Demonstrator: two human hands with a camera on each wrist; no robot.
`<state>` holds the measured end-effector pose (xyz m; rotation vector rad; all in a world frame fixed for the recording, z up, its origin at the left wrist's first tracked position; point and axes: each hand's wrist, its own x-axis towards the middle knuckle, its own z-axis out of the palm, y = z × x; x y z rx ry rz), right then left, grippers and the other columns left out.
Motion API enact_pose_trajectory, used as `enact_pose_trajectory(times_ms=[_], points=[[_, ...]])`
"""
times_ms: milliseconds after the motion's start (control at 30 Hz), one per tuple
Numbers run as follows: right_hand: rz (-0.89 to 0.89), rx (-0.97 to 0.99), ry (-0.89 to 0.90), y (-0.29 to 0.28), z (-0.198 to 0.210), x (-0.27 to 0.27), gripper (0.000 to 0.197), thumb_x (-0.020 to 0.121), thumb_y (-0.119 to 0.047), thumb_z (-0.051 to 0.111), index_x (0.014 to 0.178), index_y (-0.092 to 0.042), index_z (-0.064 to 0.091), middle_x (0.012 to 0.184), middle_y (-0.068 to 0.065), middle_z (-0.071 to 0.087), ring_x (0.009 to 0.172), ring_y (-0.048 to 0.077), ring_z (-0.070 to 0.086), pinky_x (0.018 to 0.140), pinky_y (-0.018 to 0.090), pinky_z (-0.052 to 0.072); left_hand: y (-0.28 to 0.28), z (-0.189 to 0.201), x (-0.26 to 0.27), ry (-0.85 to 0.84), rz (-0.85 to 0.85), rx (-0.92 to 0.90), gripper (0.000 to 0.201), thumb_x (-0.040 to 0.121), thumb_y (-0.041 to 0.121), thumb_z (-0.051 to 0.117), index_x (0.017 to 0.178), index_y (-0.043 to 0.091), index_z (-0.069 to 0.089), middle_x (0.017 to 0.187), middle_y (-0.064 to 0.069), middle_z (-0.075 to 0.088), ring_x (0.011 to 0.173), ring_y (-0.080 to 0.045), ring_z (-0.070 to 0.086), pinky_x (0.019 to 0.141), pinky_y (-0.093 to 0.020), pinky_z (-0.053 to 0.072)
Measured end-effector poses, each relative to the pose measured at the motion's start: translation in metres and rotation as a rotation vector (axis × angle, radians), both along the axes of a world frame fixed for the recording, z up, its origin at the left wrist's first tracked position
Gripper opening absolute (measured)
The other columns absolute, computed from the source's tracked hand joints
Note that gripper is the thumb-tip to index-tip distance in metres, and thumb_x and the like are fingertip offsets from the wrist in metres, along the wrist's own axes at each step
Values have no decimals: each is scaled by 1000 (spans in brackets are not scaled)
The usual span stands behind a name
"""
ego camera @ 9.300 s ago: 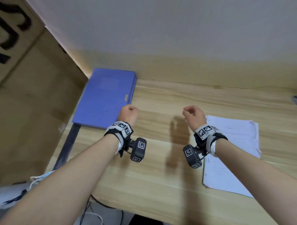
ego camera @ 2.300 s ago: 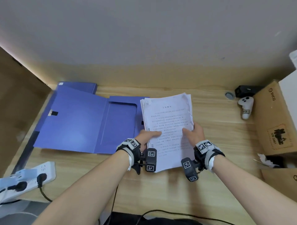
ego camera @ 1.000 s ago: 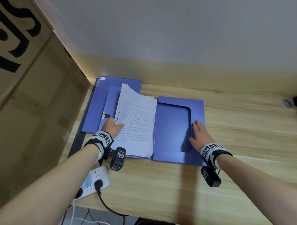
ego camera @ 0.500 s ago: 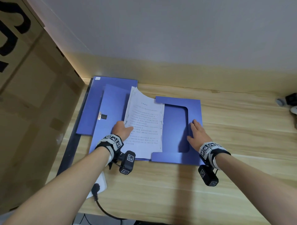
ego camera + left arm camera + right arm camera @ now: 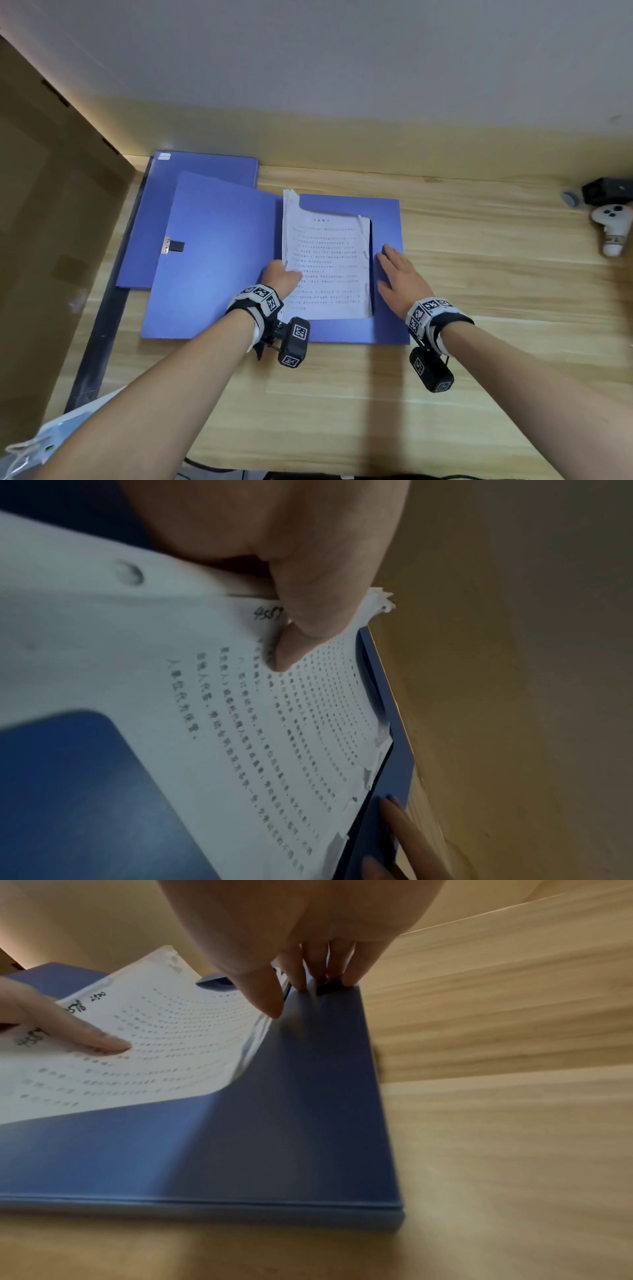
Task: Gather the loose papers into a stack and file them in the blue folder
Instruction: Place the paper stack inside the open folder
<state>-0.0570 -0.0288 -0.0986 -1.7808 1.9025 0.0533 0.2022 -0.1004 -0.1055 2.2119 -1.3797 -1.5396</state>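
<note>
Your left hand pinches the white printed paper stack by its left edge; your flat right hand presses the open blue plastic folder just right of it.

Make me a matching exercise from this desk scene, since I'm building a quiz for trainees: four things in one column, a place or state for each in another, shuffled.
Things:
1. paper stack
2. left hand
3. right hand
4. white controller

Places or states:
A. flat, fingers straight, on the right edge of the blue folder
B. on the desk at the far right
C. partly tucked under the folder's inner pocket
D. pinching the left edge of the sheets, thumb on top

Pairs: 1-C, 2-D, 3-A, 4-B
</note>
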Motion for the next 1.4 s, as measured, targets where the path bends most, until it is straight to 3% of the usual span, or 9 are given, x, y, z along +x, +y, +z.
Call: enact_pose_trajectory(times_ms=[167, 333, 600, 767, 933, 1033, 1167, 1300, 1400], points=[[-17, -43, -19, -1, -3, -6, 61, 97, -26, 45, 153, -12, 25, 164, 5, 14, 151, 23, 12, 121, 33, 16, 0, 0, -19, 21, 58, 30, 8, 88, 8, 56, 81, 9, 52, 81, -3, 55, 85, -25, 55, 74, -32, 48], [145, -167, 140, -2, 1, -3, 45, 93, -30, 45, 136, -19, 48, 158, 12, 28, 144, 33, 29, 110, 44, 38, -1, -4, -14, 145, 163, 34, 30, 83, 8, 63, 113, 3, 61, 115, -13, 68, 100, -28, 65, 93, -43, 55], [410, -93, 240, -16, 4, 3, 45, 88, -29, 49, 127, -8, 59, 137, 6, 54, 140, 31, 35, 116, 44, 24, -9, 8, -5, 100, 228, -83, 24, 90, 10, 57, 114, 9, 57, 96, -4, 67, 86, -26, 63, 71, -33, 53], [289, -131, 69, -25, 2, 0, 52, 84, -18, 52, 133, -2, 52, 143, 15, 49, 140, 35, 34, 117, 45, 29, -18, -2, -18, 99, 95, -22, 32, 90, 8, 47, 117, 9, 63, 119, -6, 68, 105, -30, 66, 89, -39, 56], [4, -136, -8, -18, 4, -14, 67, 94, -21, 49, 151, 0, 21, 162, 17, 11, 151, 30, 11, 121, 33, 12, -13, -2, -45, 137, -23, 12, 37, 91, 1, 45, 120, 9, 65, 119, -3, 67, 110, -28, 63, 97, -41, 54], [-30, -122, -33, -15, 2, -24, 68, 97, -29, 46, 153, -4, 17, 164, 12, 6, 151, 26, 9, 121, 33, 18, -11, -9, -54, 116, -45, 9, 35, 89, 4, 44, 117, 11, 64, 119, -4, 69, 106, -29, 66, 91, -44, 57], [250, -184, 86, -17, 1, -23, 61, 96, -30, 44, 151, -9, 29, 163, 9, 17, 151, 27, 16, 118, 43, 27, -14, -14, -50, 81, -20, -27, 32, 89, 6, 46, 115, 8, 65, 117, -5, 70, 104, -28, 66, 85, -36, 57], [153, -135, 77, -25, 0, -17, 62, 96, -28, 44, 151, -6, 27, 164, 11, 13, 152, 27, 10, 122, 40, 19, -18, -17, -40, 68, 14, -26, 17, 90, 12, 60, 107, 8, 64, 113, -9, 71, 96, -27, 66, 82, -36, 56], [66, -114, 64, -26, -4, -20, 64, 96, -27, 44, 152, -4, 24, 164, 13, 8, 152, 27, 6, 123, 34, 12, -24, -13, -40, 3, 63, -121, 34, 88, 24, 66, 117, 9, 54, 110, -6, 66, 97, -26, 64, 75, -30, 47]])
